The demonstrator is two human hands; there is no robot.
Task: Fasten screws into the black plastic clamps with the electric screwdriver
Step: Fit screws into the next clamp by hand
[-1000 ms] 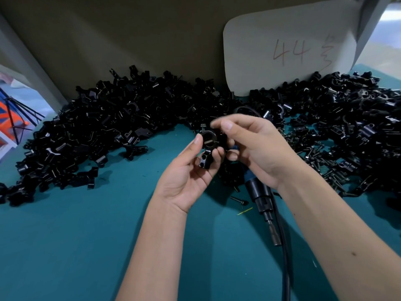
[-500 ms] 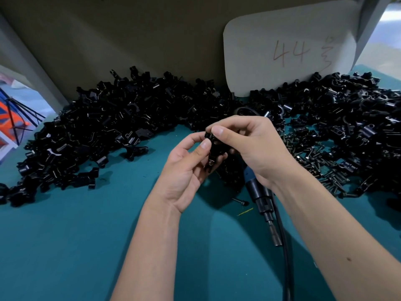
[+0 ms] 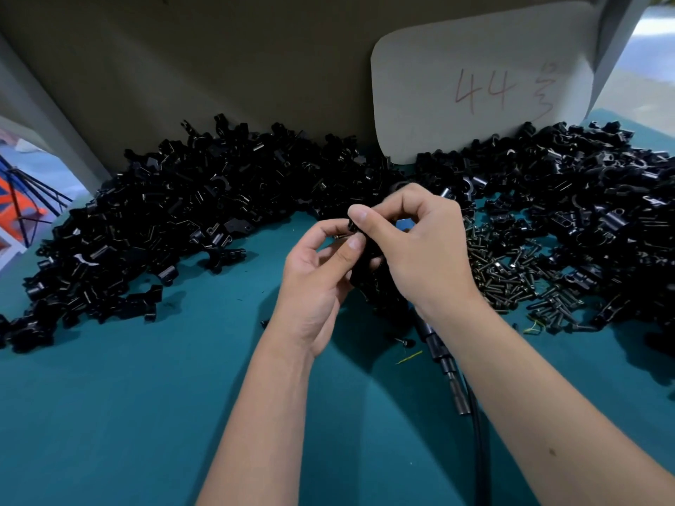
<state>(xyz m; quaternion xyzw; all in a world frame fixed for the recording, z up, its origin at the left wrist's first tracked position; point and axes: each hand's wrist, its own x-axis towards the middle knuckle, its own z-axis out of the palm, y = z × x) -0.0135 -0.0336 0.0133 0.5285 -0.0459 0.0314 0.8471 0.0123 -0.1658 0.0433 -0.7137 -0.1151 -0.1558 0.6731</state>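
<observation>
While above teal table (image 3: 146, 414), both hands (image 3: 369, 250) around one black clamp (image 3: 359, 264).

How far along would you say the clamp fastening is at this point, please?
Done: unclear; the pile on the left and the pile on the right cannot be told as fastened or not. In hand: both the left hand and right hand pinch one clamp; the screwdriver lies under the right wrist. Left: many loose screws remain.
</observation>
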